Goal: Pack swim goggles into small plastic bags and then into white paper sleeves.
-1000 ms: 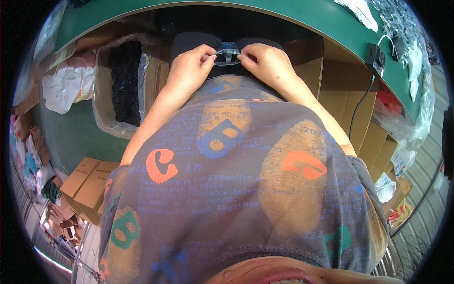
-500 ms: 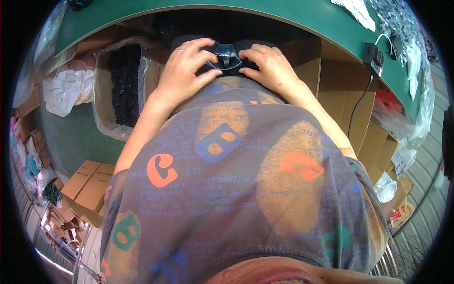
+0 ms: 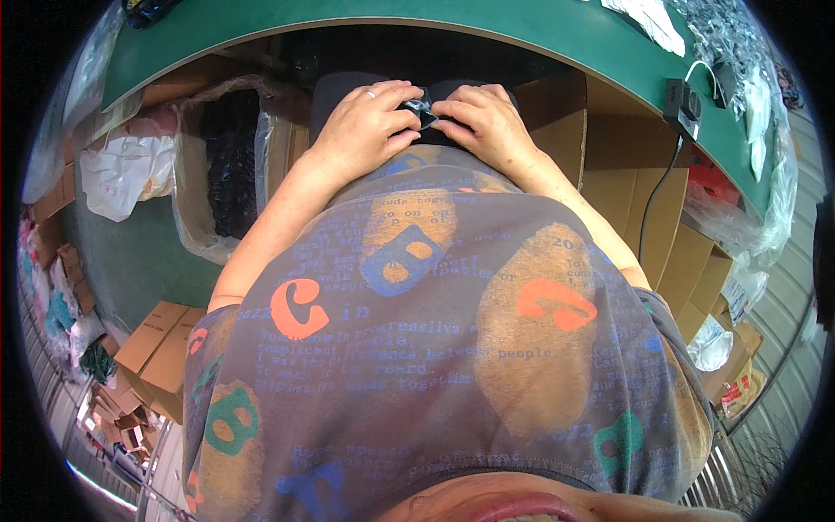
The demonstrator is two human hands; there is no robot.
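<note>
Over my lap, both hands meet around a small dark, glossy piece (image 3: 424,108) that looks like thin plastic; its exact kind I cannot make out. My left hand (image 3: 372,123) has its fingers curled onto the piece's left side, a ring on one finger. From the other side my right hand (image 3: 481,120) pinches it with thumb and fingers. Most of the piece is hidden by the fingertips.
A green table (image 3: 348,13) curves ahead of me, with a black power adapter (image 3: 683,109) and cable at right. To the left are a plastic-lined box (image 3: 196,204) of dark goods and a white bag (image 3: 129,170). Cardboard boxes (image 3: 626,183) stand at right.
My hands have come closer together, and their fingers have closed in on the dark piece. It was spread wider between them before and now shows much less.
</note>
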